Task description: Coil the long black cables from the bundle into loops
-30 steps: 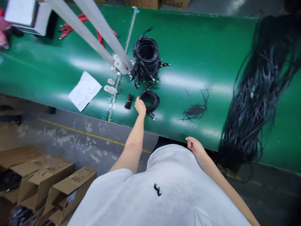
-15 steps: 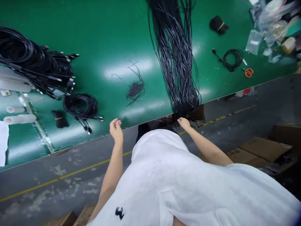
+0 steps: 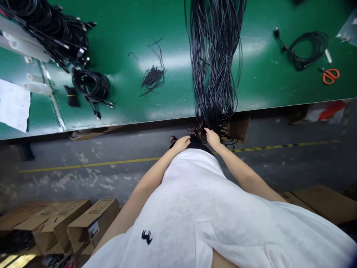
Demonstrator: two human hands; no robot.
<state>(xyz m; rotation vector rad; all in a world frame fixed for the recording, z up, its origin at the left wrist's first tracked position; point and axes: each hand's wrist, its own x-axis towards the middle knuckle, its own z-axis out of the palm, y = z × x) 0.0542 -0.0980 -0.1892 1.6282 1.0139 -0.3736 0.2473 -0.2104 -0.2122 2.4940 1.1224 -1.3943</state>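
Note:
A thick bundle of long black cables point(image 3: 216, 70) runs down the green table and hangs over its front edge. My right hand point(image 3: 212, 138) is at the hanging cable ends just below that edge, its fingers closed on a cable. My left hand point(image 3: 182, 143) is close by on the left, in front of my body, fingers stretched toward the cable ends and nothing visible in them. On the table to the left lie a small heap of black ties point(image 3: 153, 77) and a coiled cable point(image 3: 91, 85).
Farther left are a stack of coiled cables point(image 3: 64, 33), white rolls point(image 3: 37, 88) and a paper sheet point(image 3: 13, 106). To the right lie another coiled cable point(image 3: 309, 50) and orange-handled scissors point(image 3: 331, 76). Cardboard boxes point(image 3: 93, 219) stand on the floor behind me.
My left hand has moved right, from the table edge to beside the cable ends. My right hand stays at the cable ends. The camera view has turned and shifted.

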